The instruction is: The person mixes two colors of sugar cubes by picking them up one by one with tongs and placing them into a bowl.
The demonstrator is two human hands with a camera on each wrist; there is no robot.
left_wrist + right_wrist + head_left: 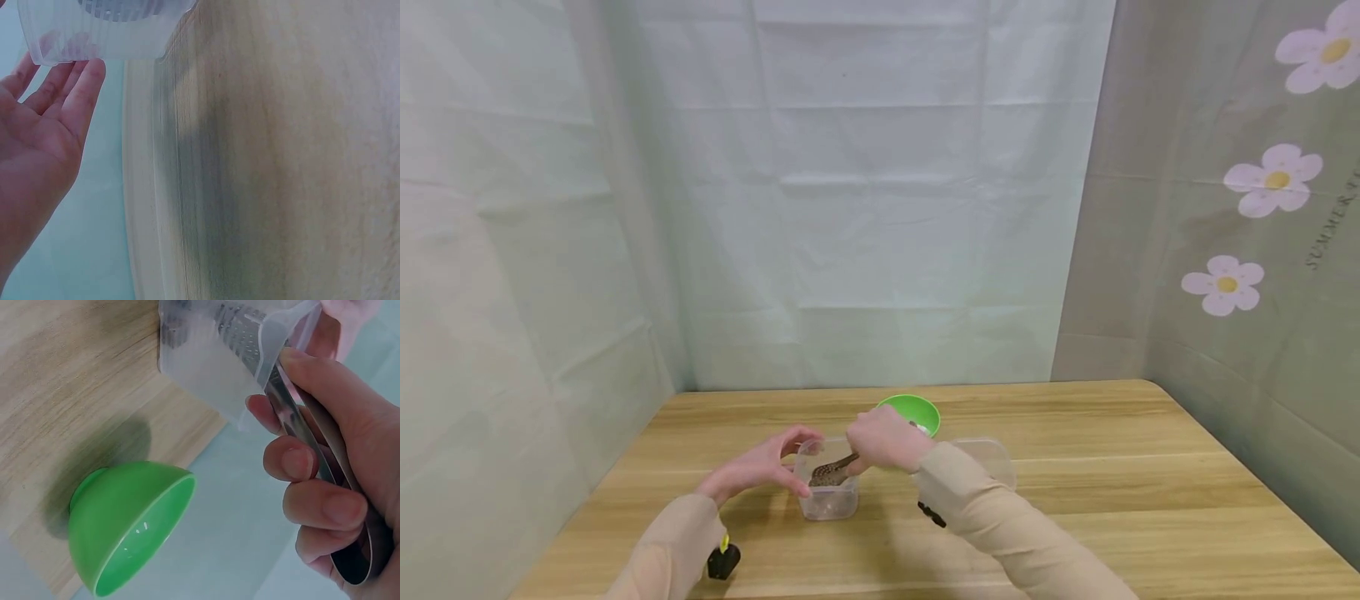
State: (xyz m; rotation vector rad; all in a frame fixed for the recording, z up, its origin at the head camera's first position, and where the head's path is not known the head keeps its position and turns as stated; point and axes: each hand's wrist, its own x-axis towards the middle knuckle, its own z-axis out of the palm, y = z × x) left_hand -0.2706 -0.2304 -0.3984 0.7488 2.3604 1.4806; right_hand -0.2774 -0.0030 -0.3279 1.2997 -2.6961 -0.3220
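Metal tongs (299,415) with perforated ends are gripped in my right hand (887,437), fingers wrapped round both arms. Their ends reach down into a clear plastic container (829,504) standing on the table. My left hand (767,462) holds the container by its left side, thumb at the near corner and fingers at the far one. In the left wrist view those fingertips rest against the translucent wall. The perforated tong heads (240,334) show through the plastic in the right wrist view. What lies between the tong ends is hidden.
A green bowl (917,407) stands behind my right hand, with something small and white in it. To the right a clear plastic lid (992,457) lies partly behind my right sleeve. Black wrist gear (723,562) hangs by the left sleeve. The wooden table (1112,467) ends before a curtain.
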